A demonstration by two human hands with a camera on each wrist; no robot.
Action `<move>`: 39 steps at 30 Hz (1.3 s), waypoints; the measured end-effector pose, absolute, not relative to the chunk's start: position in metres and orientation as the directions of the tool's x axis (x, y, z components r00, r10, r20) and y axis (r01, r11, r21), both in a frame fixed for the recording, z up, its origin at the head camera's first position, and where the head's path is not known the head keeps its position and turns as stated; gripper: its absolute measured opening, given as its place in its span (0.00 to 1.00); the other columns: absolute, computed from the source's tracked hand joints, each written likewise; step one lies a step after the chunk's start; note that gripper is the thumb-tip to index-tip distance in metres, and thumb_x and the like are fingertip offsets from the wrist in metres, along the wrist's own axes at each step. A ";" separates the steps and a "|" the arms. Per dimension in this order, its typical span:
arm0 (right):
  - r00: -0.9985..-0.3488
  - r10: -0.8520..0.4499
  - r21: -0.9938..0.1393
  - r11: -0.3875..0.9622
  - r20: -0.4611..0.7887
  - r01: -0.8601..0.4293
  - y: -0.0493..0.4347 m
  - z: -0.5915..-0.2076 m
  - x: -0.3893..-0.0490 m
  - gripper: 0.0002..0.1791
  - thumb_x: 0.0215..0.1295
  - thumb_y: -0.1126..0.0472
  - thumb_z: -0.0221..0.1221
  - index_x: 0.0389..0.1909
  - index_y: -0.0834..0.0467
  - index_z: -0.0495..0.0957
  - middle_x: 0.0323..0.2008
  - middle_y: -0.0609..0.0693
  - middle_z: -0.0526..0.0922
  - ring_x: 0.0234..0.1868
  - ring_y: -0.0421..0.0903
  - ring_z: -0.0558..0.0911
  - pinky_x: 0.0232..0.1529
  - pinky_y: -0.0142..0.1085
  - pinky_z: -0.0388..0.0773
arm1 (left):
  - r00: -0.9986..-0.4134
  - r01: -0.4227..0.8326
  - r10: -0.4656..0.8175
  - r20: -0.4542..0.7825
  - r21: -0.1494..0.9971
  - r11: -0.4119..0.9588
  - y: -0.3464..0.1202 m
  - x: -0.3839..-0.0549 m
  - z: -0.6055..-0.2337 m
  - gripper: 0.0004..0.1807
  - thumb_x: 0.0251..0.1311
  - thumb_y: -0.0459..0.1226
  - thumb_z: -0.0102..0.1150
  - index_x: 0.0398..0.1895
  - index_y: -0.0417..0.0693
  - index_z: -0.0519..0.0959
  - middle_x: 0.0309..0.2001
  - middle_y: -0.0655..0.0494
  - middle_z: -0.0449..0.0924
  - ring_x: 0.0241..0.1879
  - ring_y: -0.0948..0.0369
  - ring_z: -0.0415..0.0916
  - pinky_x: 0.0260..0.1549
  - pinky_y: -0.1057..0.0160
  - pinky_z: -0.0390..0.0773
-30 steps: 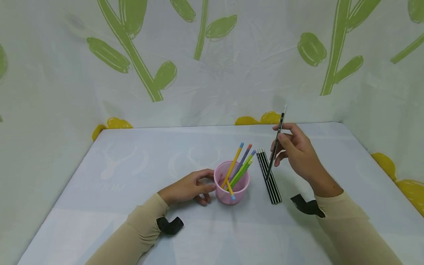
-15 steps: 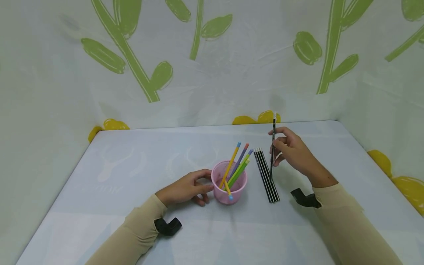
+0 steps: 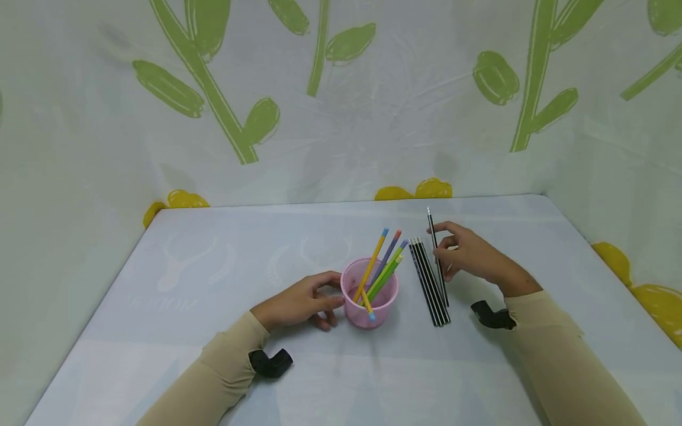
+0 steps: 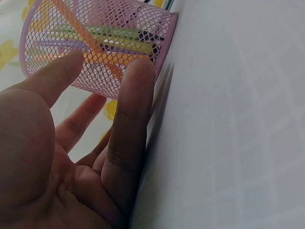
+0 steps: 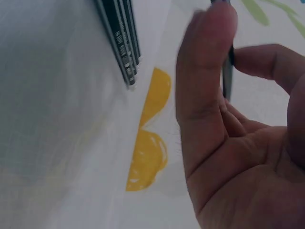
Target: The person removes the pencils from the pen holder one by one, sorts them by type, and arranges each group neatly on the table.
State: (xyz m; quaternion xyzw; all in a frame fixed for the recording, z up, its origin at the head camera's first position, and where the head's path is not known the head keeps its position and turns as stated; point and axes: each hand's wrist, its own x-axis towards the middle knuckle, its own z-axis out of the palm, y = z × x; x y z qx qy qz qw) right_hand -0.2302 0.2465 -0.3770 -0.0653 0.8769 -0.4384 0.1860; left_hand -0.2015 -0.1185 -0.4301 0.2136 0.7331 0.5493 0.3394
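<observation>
In the head view my right hand pinches a black pencil with pale stripes between thumb and fingers. Its silver end points up and leans left, and its lower end comes down along the right side of a row of matching black pencils. My left hand rests at the left side of a pink mesh pencil cup, thumb and fingers loosely spread. The left wrist view has the thumb against the mesh. Several coloured pencils, yellow, purple and green, stand leaning in the cup.
A white cloth with faint prints covers the table. Behind it rises a pale wall covering with green plant prints and yellow shapes. Black wrist mounts stick out from both sleeves.
My right hand has moved lower and to the left. The black pencil has swung from leaning right to leaning left, its lower end now at the row's right edge. My left hand stays put.
</observation>
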 end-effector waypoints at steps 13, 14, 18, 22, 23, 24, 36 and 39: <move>-0.862 -0.292 -0.706 0.701 -0.414 0.101 0.250 -0.397 -0.235 0.42 0.71 0.58 0.58 0.78 0.59 0.46 0.45 0.59 0.81 0.27 0.48 0.85 0.38 0.38 0.85 | -0.680 -0.066 0.683 -0.265 0.951 0.303 -0.120 -0.201 -0.430 0.25 0.70 0.44 0.60 0.68 0.58 0.69 0.64 0.51 0.71 0.36 0.54 0.84 0.37 0.55 0.88; -0.862 -0.295 -0.702 0.706 -0.412 0.094 0.249 -0.398 -0.235 0.42 0.71 0.58 0.59 0.78 0.59 0.47 0.44 0.59 0.81 0.27 0.47 0.85 0.37 0.38 0.85 | -0.680 -0.064 0.684 -0.264 0.951 0.304 -0.120 -0.201 -0.430 0.25 0.70 0.44 0.60 0.68 0.58 0.69 0.64 0.51 0.71 0.36 0.54 0.84 0.37 0.55 0.88; -0.865 -0.305 -0.697 0.713 -0.397 0.068 0.249 -0.401 -0.235 0.42 0.71 0.59 0.59 0.78 0.62 0.49 0.41 0.58 0.82 0.26 0.46 0.85 0.34 0.39 0.86 | -0.681 -0.060 0.684 -0.260 0.951 0.302 -0.120 -0.202 -0.431 0.25 0.70 0.44 0.60 0.68 0.58 0.69 0.65 0.51 0.70 0.36 0.54 0.84 0.36 0.54 0.88; -0.869 -0.298 -0.692 0.719 -0.396 0.068 0.249 -0.401 -0.234 0.41 0.70 0.60 0.60 0.77 0.64 0.49 0.39 0.57 0.83 0.25 0.46 0.85 0.32 0.39 0.86 | -0.677 -0.061 0.688 -0.260 0.952 0.300 -0.120 -0.203 -0.432 0.25 0.70 0.44 0.60 0.68 0.58 0.69 0.65 0.51 0.70 0.36 0.54 0.84 0.37 0.54 0.88; -0.869 -0.298 -0.689 0.722 -0.396 0.067 0.249 -0.401 -0.234 0.41 0.70 0.60 0.60 0.77 0.64 0.49 0.39 0.57 0.83 0.25 0.46 0.85 0.32 0.39 0.86 | -0.677 -0.060 0.689 -0.259 0.952 0.299 -0.119 -0.203 -0.432 0.25 0.70 0.44 0.60 0.68 0.58 0.69 0.65 0.51 0.70 0.36 0.54 0.84 0.37 0.54 0.88; -0.869 -0.295 -0.685 0.725 -0.396 0.066 0.249 -0.400 -0.234 0.41 0.70 0.60 0.59 0.77 0.64 0.50 0.39 0.57 0.83 0.25 0.46 0.85 0.32 0.39 0.86 | -0.676 -0.059 0.691 -0.257 0.953 0.298 -0.119 -0.204 -0.432 0.25 0.70 0.44 0.60 0.68 0.58 0.69 0.65 0.51 0.70 0.36 0.54 0.84 0.37 0.54 0.88; -0.873 -0.280 -0.643 0.765 -0.399 0.049 0.245 -0.398 -0.232 0.40 0.70 0.60 0.60 0.76 0.65 0.52 0.37 0.57 0.83 0.23 0.45 0.84 0.30 0.37 0.85 | -0.674 -0.055 0.692 -0.259 0.952 0.302 -0.119 -0.204 -0.432 0.25 0.70 0.45 0.60 0.68 0.58 0.69 0.65 0.52 0.70 0.36 0.54 0.84 0.37 0.54 0.88; -0.873 -0.282 -0.639 0.768 -0.399 0.044 0.244 -0.397 -0.232 0.40 0.70 0.59 0.60 0.76 0.66 0.53 0.39 0.59 0.83 0.23 0.45 0.85 0.30 0.37 0.85 | -0.674 -0.060 0.691 -0.261 0.951 0.302 -0.119 -0.204 -0.433 0.25 0.69 0.45 0.60 0.68 0.58 0.69 0.65 0.52 0.70 0.37 0.53 0.84 0.37 0.54 0.88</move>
